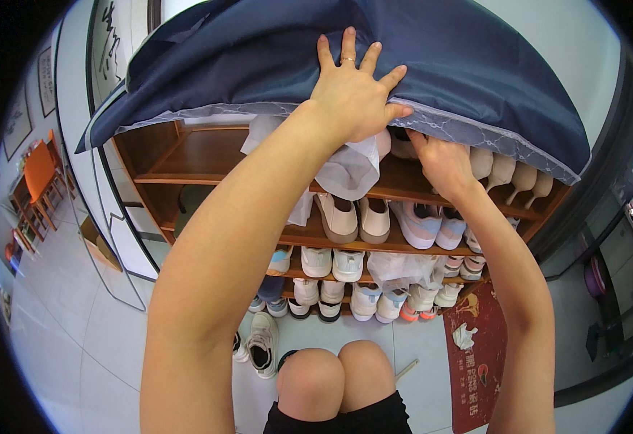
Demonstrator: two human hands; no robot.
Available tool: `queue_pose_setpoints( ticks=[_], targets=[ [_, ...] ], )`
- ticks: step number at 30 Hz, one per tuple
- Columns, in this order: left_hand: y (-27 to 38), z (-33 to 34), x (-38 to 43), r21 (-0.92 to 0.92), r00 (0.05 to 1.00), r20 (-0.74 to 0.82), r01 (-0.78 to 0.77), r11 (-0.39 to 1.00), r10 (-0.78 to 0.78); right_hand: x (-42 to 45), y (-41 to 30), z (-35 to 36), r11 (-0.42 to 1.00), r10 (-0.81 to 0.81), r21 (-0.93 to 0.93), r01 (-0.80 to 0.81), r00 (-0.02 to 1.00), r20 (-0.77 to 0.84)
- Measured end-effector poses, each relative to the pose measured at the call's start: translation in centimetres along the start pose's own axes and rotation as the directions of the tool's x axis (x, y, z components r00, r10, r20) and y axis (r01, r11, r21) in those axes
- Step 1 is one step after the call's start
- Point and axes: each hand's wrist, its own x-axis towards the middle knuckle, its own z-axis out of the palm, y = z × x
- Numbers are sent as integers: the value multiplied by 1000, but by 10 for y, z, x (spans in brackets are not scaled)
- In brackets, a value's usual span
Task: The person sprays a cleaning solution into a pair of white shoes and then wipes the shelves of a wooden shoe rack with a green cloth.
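Observation:
A dark blue fabric cover (pixel 457 70) with a pale patterned hem drapes over the top of a wooden shoe rack (pixel 197 157). Fingers spread, my left hand (pixel 357 89) lies flat on the cover, its thumb at the hem; a ring is on one finger. My right hand (pixel 441 163) reaches under the hem at the upper shelf, fingertips partly hidden, so its grasp does not show. Left of it is a white translucent bag (pixel 351 168); to its right stand beige heeled shoes (pixel 500 171). Cream slip-on shoes (pixel 338 217) sit one shelf lower.
Lower shelves hold several sneakers (pixel 316 263) and a clear plastic bag (pixel 403 268). A loose sneaker (pixel 262 344) stands on the tiled floor near my knees. A red mat (pixel 473 374) with crumpled tissue (pixel 464 336) lies at right. A cardboard box (pixel 99 244) and orange chair (pixel 42 168) are at left.

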Motion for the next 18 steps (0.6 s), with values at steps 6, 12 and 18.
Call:
queue_pose_setpoints(
  ticks=[6,12,18],
  targets=[
    [0,-12,-46,-260,934,-355,-125,957,25,-7,2,4,999,19,39,-25,990,138],
    [9,20,-156,-509,861,-310,208,835,-403,5,-5,-6,974,166,105,-201,946,277],
    [-1,27,-109,-537,691,201,670,512,-694,13,-11,-6,958,223,102,-267,920,322]
  ],
)
